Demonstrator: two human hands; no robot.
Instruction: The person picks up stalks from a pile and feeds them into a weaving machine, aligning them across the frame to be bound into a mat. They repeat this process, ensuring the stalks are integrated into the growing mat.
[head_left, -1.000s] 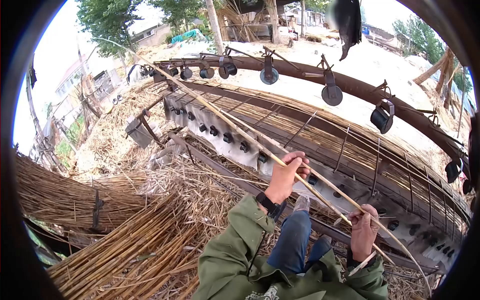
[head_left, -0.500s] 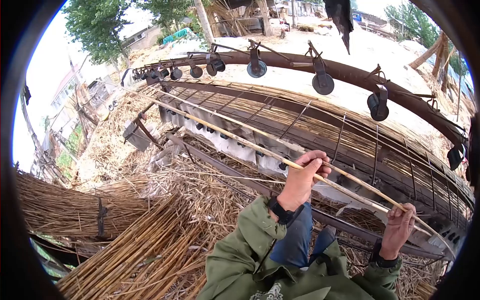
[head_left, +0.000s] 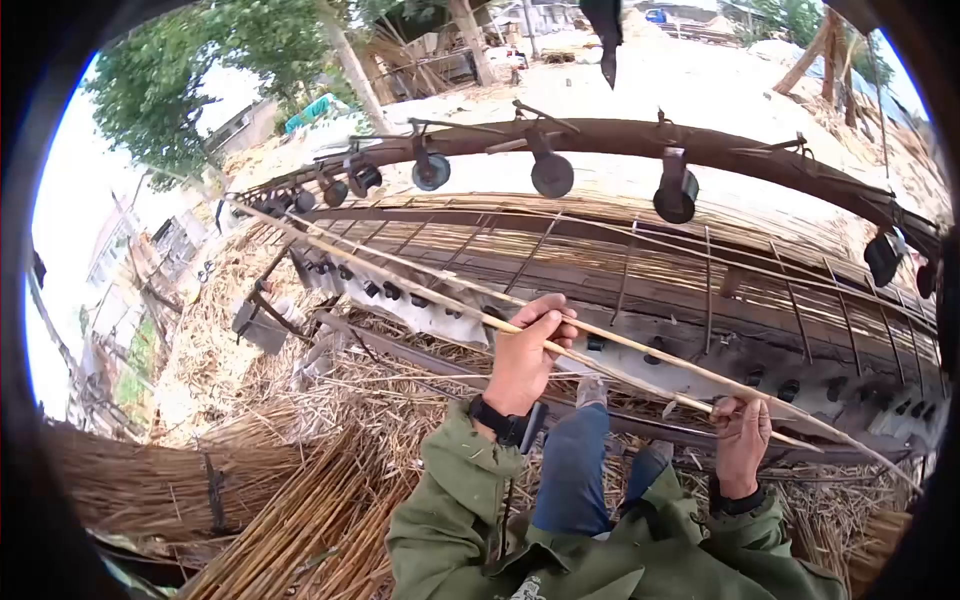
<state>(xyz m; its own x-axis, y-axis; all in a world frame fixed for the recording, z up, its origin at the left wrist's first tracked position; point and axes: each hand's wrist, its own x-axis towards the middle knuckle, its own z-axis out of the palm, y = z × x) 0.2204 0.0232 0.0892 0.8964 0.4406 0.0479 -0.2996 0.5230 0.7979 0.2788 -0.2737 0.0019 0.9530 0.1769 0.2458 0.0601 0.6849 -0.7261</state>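
Observation:
Two long pale reed stalks run slantwise across the view, from the upper left down to the right. My left hand (head_left: 527,352) is closed round them, with the thumb pressed over the lower reed (head_left: 630,379) and the upper reed (head_left: 660,352) passing by the fingertips. Farther right, my right hand (head_left: 742,448) pinches the reeds between bent fingers and thumb. Behind both hands stretches a metal frame (head_left: 660,330) with upright rods and a row of dark holes along its pale front.
Above the frame, a curved dark beam (head_left: 610,135) carries several hanging rollers (head_left: 551,175). Bundled reeds (head_left: 270,520) lie at the lower left, beside loose straw (head_left: 360,415) on the ground. A metal rail (head_left: 400,352) crosses in front of my legs.
The view has swung right, so the frame and rollers appear farther left. Both hands keep hold of the reeds, and my right hand now sits nearer to my left along them.

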